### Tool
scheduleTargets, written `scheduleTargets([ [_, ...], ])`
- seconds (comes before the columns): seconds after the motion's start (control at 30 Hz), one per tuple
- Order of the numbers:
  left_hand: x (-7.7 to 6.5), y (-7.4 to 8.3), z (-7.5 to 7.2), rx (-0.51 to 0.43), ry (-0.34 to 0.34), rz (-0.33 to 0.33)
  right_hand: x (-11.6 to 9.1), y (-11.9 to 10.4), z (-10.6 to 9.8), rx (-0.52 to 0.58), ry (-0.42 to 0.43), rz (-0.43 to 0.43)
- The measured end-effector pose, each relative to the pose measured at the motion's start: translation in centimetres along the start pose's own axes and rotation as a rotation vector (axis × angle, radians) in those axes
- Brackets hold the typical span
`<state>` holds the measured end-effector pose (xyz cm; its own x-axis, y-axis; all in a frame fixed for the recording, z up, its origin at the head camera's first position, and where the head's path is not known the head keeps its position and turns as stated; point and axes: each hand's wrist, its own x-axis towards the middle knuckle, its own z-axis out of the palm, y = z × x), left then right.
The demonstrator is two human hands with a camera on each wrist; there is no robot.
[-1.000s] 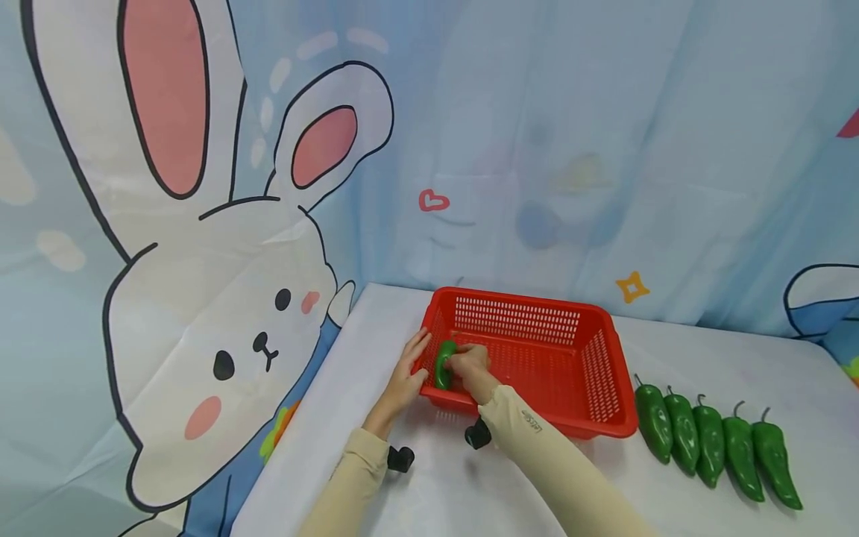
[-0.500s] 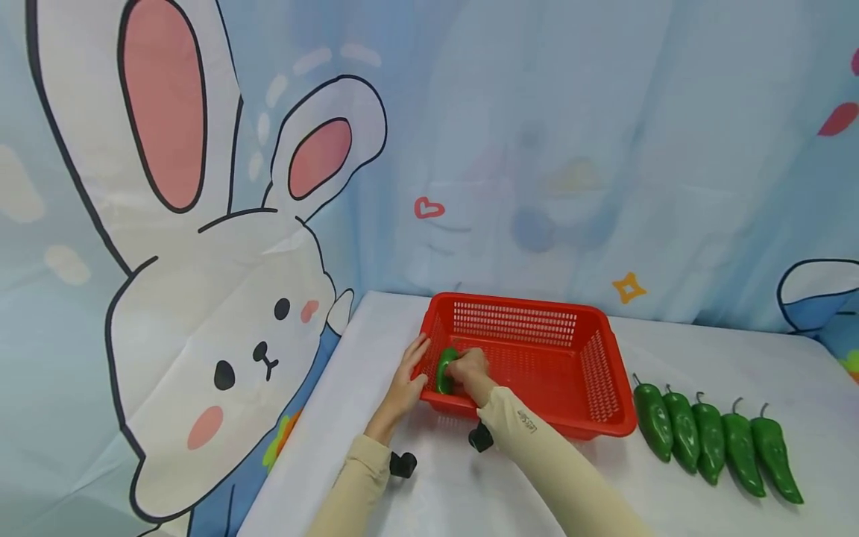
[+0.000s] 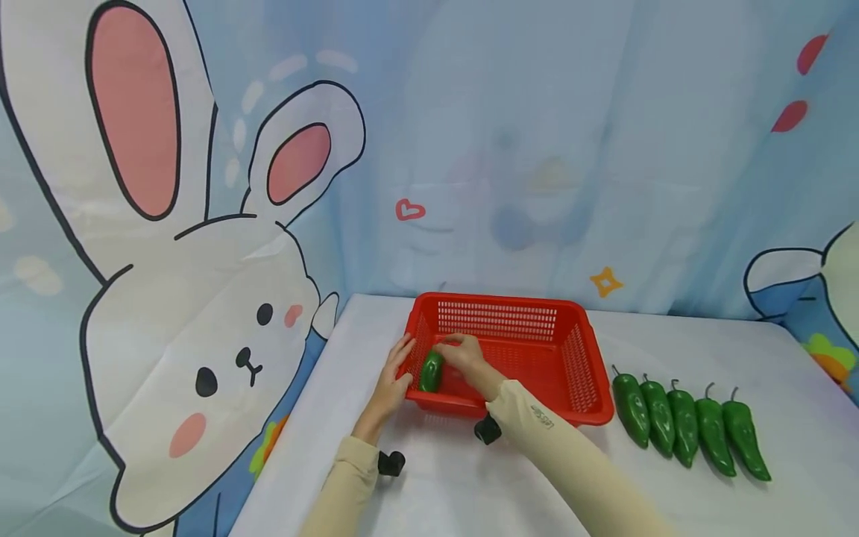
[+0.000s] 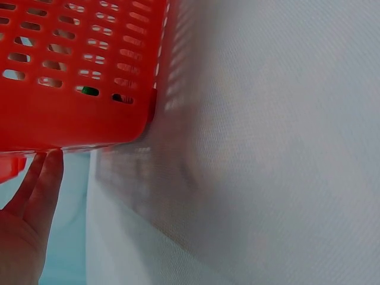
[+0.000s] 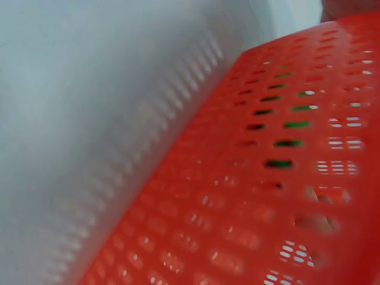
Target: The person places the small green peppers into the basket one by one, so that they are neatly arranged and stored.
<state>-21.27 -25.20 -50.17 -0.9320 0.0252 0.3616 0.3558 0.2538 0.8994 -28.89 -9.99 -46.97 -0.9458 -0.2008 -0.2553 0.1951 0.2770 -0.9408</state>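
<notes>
Touching the left rim of a red basket (image 3: 505,300), the left hand (image 3: 385,391) has its fingers extended, the thumb set apart from them and nearer the person; the left wrist view shows two straight fingers (image 4: 46,190) side by side, tips against the rim. The right hand (image 3: 465,356) reaches into the basket with bent fingers, their tips at the far end of a green pepper (image 3: 430,373); whether they pinch it or merely touch it cannot be told. The pepper lies inside the basket's left end, extending from the right fingertips toward the person — just to the right of the left fingers. In the right wrist view, green shows through the basket's perforated side (image 5: 196,172). Well to the right of both hands' fingers, outside the basket, five green peppers (image 3: 684,429) lie side by side on a white table (image 3: 436,485), stem ends pointing away from the person. Beyond the fingers hangs a pale blue backdrop (image 3: 523,134) — a large cartoon rabbit (image 3: 221,321) is printed to their left.
</notes>
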Motion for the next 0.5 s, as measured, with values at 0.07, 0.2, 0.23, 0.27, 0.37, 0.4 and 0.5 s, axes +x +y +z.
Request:
scheduleTargets([
  [0.07,-0.3,0.9,-0.2,0.005,-0.008,-0.009,-0.3,-0.2,-0.4,0.029,-0.018,-0.003],
  [0.2,-0.6,1.4,-0.4,0.005,-0.018,-0.032,-0.9,-0.7,-1.4,0.09,-0.052,-0.027],
  [0.23,-0.7,1.4,-0.4,0.002,-0.015,-0.036,-1.0,-0.8,-1.8,0.1,-0.063,-0.036],
  [0.27,-0.7,1.4,-0.4,0.0,-0.012,-0.037,-1.2,-0.9,-2.2,0.106,-0.072,-0.042],
  [0.37,-0.7,1.4,-0.3,-0.007,-0.004,-0.035,-1.5,-1.2,-3.5,0.125,-0.096,-0.057],
  [0.4,-0.6,1.4,-0.3,-0.012,-0.003,-0.033,-1.6,-1.2,-4.0,0.13,-0.103,-0.06],
  [0.5,-0.6,1.5,-0.1,-0.019,-0.007,-0.028,-1.9,-1.4,-5.6,0.136,-0.115,-0.072],
])
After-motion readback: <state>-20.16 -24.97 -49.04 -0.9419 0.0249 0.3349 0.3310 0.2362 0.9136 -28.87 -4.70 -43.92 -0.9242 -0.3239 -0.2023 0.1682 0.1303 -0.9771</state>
